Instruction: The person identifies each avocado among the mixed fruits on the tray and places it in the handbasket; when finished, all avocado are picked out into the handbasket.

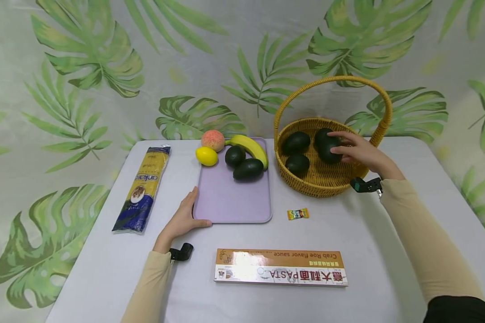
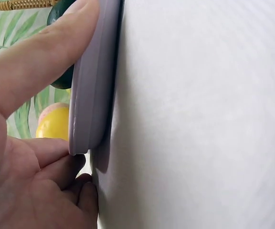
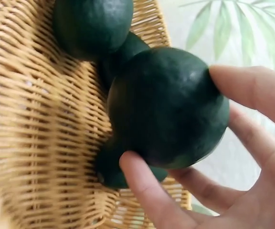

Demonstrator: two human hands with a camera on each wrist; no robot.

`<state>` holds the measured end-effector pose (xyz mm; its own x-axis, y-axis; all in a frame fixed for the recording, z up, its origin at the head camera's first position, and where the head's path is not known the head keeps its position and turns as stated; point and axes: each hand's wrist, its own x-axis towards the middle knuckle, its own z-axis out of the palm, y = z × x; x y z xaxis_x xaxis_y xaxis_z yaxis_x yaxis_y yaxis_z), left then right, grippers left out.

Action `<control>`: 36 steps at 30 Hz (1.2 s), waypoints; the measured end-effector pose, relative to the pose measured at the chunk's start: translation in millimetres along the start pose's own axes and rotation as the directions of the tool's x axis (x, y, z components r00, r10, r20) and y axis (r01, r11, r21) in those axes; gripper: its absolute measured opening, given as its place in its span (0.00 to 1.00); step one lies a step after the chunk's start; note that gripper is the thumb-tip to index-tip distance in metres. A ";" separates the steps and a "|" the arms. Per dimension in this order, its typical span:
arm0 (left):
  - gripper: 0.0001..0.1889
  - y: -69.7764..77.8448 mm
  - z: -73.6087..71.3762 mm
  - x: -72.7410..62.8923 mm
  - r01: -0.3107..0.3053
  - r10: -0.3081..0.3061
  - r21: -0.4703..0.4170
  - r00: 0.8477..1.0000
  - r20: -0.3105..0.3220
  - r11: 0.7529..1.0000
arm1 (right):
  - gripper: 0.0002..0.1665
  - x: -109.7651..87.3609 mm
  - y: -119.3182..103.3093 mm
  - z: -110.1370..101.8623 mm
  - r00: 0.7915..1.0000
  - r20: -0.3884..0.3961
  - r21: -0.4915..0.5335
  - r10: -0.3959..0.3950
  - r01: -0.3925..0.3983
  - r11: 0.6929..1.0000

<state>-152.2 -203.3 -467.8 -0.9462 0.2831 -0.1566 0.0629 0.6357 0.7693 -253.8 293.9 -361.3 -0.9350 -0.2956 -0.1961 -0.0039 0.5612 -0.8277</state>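
Note:
In the basket (image 1: 317, 190), my right hand (image 1: 359, 152) holds a dark green avocado (image 3: 168, 107) between thumb and fingertips. Other avocados lie in the wicker around it, such as one at the left (image 1: 296, 143) and another below that (image 1: 297, 164). My left hand (image 1: 183, 217) grips the near left corner of the lilac tray (image 1: 234, 202), thumb on the near edge and fingers along the left side. On the tray's far part are a banana (image 1: 248, 148) and two avocados (image 1: 248, 169). A peach (image 1: 213, 140) and a lemon (image 1: 206, 156) sit at its far left corner.
A spaghetti packet (image 1: 142, 190) lies at the table's left. The long pasta box (image 1: 280, 268) is near the front, and a small wrapped candy (image 1: 297, 214) lies between box and basket. The basket's tall handle (image 1: 283, 107) arches above it. Leaf-printed cloth (image 1: 202, 67) hangs behind.

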 end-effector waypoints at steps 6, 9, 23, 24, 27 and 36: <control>0.61 -0.5 1.5 0.9 -0.013 0.013 0.024 1.000 -0.008 1.000 | 0.36 13.3 -0.9 5.8 0.999 0.012 0.012 0.032 -0.032 0.999; 0.61 -0.2 2.0 0.8 -0.005 0.006 0.021 1.000 -0.008 1.000 | 0.35 18.5 0.1 10.9 0.998 0.039 0.015 0.039 -0.040 0.999; 0.60 0.3 1.5 -1.3 0.004 -0.004 0.020 1.000 -0.006 1.000 | 0.31 1.4 -6.4 20.8 1.000 0.002 0.027 -0.022 0.022 0.999; 0.60 0.4 1.3 -1.4 0.004 -0.004 0.019 1.000 -0.007 1.000 | 0.32 -1.2 -8.2 21.6 0.999 -0.007 0.046 -0.035 0.036 0.998; 0.60 1.1 0.3 -1.8 0.006 -0.006 0.017 1.000 -0.010 1.000 | 0.32 -7.3 -14.5 26.6 0.996 -0.025 0.121 -0.089 0.091 0.988; 0.60 1.0 -0.2 -1.3 0.002 -0.002 0.013 1.000 -0.018 1.000 | 0.31 -14.3 -47.9 63.3 0.969 0.034 0.253 -0.244 0.228 0.940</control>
<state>-150.9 -203.1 -466.6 -0.9518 0.2692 -0.1472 0.0649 0.6455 0.7610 -217.8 222.3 -352.1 -0.8932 -0.4496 -0.0059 -0.1269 0.2646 -0.9560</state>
